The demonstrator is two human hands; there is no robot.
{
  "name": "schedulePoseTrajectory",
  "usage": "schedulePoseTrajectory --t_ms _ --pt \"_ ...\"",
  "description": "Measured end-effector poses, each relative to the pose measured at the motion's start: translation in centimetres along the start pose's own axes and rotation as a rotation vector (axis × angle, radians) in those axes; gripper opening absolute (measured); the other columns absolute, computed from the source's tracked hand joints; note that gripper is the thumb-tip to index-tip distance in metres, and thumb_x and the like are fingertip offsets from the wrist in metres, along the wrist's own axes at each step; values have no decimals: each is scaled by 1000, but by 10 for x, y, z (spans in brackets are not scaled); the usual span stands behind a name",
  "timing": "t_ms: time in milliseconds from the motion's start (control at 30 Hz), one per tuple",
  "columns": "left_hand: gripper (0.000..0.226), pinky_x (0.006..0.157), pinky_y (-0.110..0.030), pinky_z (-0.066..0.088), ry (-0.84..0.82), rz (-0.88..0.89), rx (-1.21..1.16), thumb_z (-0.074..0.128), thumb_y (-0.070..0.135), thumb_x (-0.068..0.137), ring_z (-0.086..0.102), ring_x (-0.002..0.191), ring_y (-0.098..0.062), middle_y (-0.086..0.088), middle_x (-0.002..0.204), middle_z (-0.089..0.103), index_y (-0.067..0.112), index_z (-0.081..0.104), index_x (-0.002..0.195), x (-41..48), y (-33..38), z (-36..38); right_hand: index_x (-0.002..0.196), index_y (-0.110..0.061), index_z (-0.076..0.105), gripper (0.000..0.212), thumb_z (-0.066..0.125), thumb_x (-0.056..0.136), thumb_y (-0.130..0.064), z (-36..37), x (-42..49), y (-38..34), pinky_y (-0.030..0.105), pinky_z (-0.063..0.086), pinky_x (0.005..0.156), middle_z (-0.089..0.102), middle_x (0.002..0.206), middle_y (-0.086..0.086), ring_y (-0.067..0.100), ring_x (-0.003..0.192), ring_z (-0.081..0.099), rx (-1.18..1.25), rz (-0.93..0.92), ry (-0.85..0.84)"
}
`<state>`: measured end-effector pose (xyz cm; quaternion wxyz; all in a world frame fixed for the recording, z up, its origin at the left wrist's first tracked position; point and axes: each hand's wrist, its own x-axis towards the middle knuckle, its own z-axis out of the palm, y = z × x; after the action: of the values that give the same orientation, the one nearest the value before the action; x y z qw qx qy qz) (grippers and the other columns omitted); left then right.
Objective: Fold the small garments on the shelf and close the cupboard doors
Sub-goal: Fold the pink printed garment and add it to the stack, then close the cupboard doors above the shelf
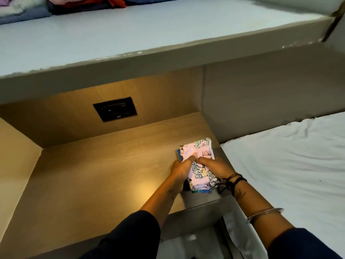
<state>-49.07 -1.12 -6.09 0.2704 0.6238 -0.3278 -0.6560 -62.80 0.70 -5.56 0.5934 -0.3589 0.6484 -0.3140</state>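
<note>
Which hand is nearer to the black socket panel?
Left. The left hand, holding the pink garment, is below and right of the socket panel; the right hand holds it farther right, nearer the bed.

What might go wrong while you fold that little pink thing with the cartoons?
1. The pink garment lies near the right front corner of the shelf, so a tug might slide it off beside the bed.
2. It sits on a blue garment. Folding with the left hand and right hand may pull that one crooked too.
3. The loose black wrist threads hang right by the cloth and might catch in a fold.
</note>
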Motion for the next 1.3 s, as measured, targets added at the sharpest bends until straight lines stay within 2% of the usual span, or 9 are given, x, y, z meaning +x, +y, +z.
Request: schedulePoseTrajectory --t_ms 100,200,333,533,733,900,1167,1233,1300 --pt "35 68 -36 61 -14 60 -169 64 27 90 75 84 -31 -15 99 76 7 62 118 -17 -9 -12 105 -10 72 31 72 82 -31 13 -13 6 40 58 86 77 91 7 24 85 74 76 -27 -35" --pt "31 65 -37 60 -64 126 -276 59 21 93 73 88 -36 -21 102 74 5 62 120 -52 -21 -32 107 -9 70 24 66 89 -23 33 -44 8 34 59 75 76 98 13 26 85 73 197 -91 -123" --pt "44 87 -58 55 -121 220 -343 65 26 86 69 97 -43 -23 109 71 8 59 126 -104 -32 -63 117 -11 65 32 64 89 -25 60 -91 1 49 55 90 70 112 21 39 99 68 261 -230 -257" --pt "41 84 -59 56 -47 393 -359 68 28 87 73 90 -38 -16 103 75 15 56 124 -195 -11 -103 129 -11 52 53 70 82 -27 105 -174 -32 61 50 93 69 115 20 41 102 67 288 -395 -170" --pt "38 86 -54 57 -62 778 -253 72 29 81 74 89 -30 -7 102 76 21 61 116 -308 36 -136 125 -19 54 41 66 86 -13 133 -293 -101 49 57 79 72 110 14 36 94 71 277 -735 -136" --pt "37 88 -58 55 -224 1057 -296 69 20 79 70 96 -40 -20 106 73 8 65 113 -367 96 -137 120 -14 58 35 67 86 -10 131 -367 -161 47 57 81 71 109 17 34 94 69 220 -1041 -14" --pt "53 89 -59 54 -308 928 -236 74 29 68 70 97 -40 -20 104 73 4 66 114 -359 261 -91 112 8 62 38 73 78 -3 70 -357 -305 42 60 70 74 95 21 34 78 73 220 -1012 189" --pt "38 74 -48 60 -346 887 -157 67 30 80 72 86 -35 -16 99 74 6 67 110 -353 287 -77 106 9 65 36 76 73 -2 52 -333 -337 39 60 63 73 89 22 34 72 72 225 -943 225" --pt "35 63 -44 59 -359 827 -120 57 28 89 70 77 -33 -16 96 73 6 65 114 -339 309 -62 100 5 68 46 83 59 -9 32 -304 -366 47 61 73 74 89 20 37 79 72 171 -913 285"
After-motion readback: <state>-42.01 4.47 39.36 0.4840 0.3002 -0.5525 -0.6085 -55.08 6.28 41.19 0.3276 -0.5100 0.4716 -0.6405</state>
